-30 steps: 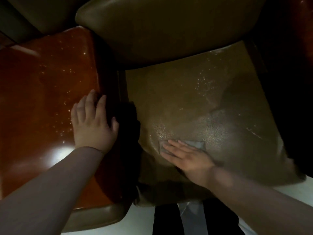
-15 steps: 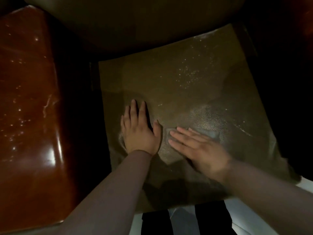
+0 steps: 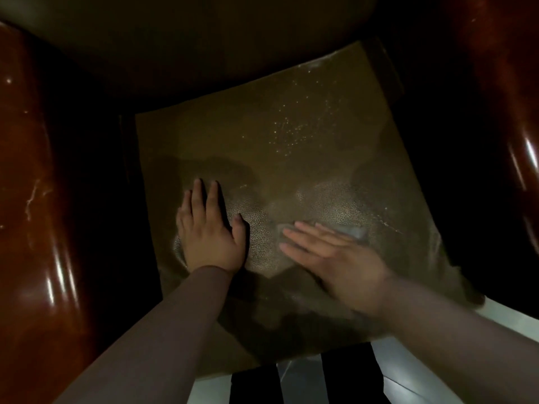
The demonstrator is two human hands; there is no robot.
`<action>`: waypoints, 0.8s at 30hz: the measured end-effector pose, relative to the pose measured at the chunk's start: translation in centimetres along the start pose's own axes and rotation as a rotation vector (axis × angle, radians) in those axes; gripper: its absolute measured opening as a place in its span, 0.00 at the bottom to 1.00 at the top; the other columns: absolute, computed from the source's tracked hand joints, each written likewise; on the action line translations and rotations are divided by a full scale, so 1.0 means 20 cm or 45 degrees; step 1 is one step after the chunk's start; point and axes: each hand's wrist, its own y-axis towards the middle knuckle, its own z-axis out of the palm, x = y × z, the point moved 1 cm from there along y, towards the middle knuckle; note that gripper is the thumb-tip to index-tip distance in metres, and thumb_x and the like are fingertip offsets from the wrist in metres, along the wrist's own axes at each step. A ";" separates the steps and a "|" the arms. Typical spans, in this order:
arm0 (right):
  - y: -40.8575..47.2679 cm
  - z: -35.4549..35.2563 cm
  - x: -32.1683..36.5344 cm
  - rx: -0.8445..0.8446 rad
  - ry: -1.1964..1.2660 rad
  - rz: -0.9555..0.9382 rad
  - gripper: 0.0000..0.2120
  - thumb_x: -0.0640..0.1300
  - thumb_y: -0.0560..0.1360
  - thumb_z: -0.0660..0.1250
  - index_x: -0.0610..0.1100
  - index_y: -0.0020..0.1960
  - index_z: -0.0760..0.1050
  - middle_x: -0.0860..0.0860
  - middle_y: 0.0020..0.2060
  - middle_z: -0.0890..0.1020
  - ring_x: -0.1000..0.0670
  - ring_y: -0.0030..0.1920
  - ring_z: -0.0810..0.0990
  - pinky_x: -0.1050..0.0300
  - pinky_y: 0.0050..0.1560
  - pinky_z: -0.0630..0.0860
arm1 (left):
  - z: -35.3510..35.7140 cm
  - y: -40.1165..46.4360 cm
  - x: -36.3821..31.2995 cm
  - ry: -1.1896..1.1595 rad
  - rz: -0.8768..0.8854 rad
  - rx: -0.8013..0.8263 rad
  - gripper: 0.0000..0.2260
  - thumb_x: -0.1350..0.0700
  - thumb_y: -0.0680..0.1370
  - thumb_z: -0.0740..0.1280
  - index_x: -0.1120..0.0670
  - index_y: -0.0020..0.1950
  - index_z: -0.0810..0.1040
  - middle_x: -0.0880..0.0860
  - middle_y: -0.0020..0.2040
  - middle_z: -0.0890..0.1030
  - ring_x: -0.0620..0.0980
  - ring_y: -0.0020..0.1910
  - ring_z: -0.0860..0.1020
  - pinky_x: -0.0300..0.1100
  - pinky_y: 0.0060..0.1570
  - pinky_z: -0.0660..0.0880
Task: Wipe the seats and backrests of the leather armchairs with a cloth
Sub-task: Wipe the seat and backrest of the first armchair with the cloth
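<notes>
An olive-brown leather armchair seat (image 3: 291, 147) fills the middle of the head view, with its dark backrest (image 3: 204, 48) above it. My left hand (image 3: 208, 231) rests flat on the seat's left part, fingers straight. To its right, my right hand (image 3: 332, 255) presses flat on a small grey cloth (image 3: 354, 231); only the cloth's far edge shows past my fingers. Pale specks dot the seat's upper right.
Glossy red-brown wooden armrests stand on both sides: the left armrest (image 3: 38, 214) and the right armrest (image 3: 507, 97). Dark gaps separate them from the seat. A white floor (image 3: 408, 383) with black stripes lies below the seat's front edge.
My left hand moved off the red-brown armrest onto the seat beside the right hand. The view shifted right, centring the seat. The right hand stays flat on the cloth.
</notes>
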 end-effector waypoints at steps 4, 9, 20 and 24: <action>-0.08 -0.17 -0.36 -0.316 0.032 0.820 0.36 0.31 0.76 0.60 0.46 0.82 0.60 0.44 0.81 0.63 0.40 0.80 0.62 0.39 0.78 0.63 | 0.01 0.00 0.00 -0.023 0.003 -0.049 0.34 0.42 0.79 0.56 0.54 0.84 0.62 0.59 0.84 0.60 0.62 0.82 0.57 0.61 0.80 0.56; 0.06 -0.05 -0.15 -0.394 0.038 0.791 0.38 0.32 0.73 0.63 0.42 0.82 0.59 0.42 0.81 0.61 0.39 0.81 0.58 0.43 0.81 0.55 | 0.01 0.00 0.00 -0.013 0.013 -0.058 0.34 0.42 0.79 0.56 0.54 0.84 0.63 0.59 0.84 0.60 0.63 0.82 0.58 0.61 0.80 0.56; 0.16 -0.27 -0.48 -0.565 0.219 1.172 0.34 0.32 0.80 0.59 0.46 0.84 0.55 0.45 0.82 0.60 0.45 0.82 0.58 0.43 0.80 0.60 | -0.01 0.01 0.00 0.000 -0.005 0.011 0.35 0.40 0.79 0.55 0.53 0.84 0.61 0.58 0.85 0.59 0.61 0.83 0.56 0.61 0.80 0.56; 0.42 -0.18 -0.26 -0.536 0.150 0.993 0.38 0.29 0.77 0.61 0.45 0.84 0.56 0.45 0.83 0.56 0.43 0.83 0.55 0.44 0.82 0.54 | -0.07 0.07 -0.01 -0.100 -0.047 0.002 0.36 0.37 0.76 0.58 0.52 0.82 0.65 0.59 0.82 0.64 0.61 0.80 0.60 0.60 0.79 0.57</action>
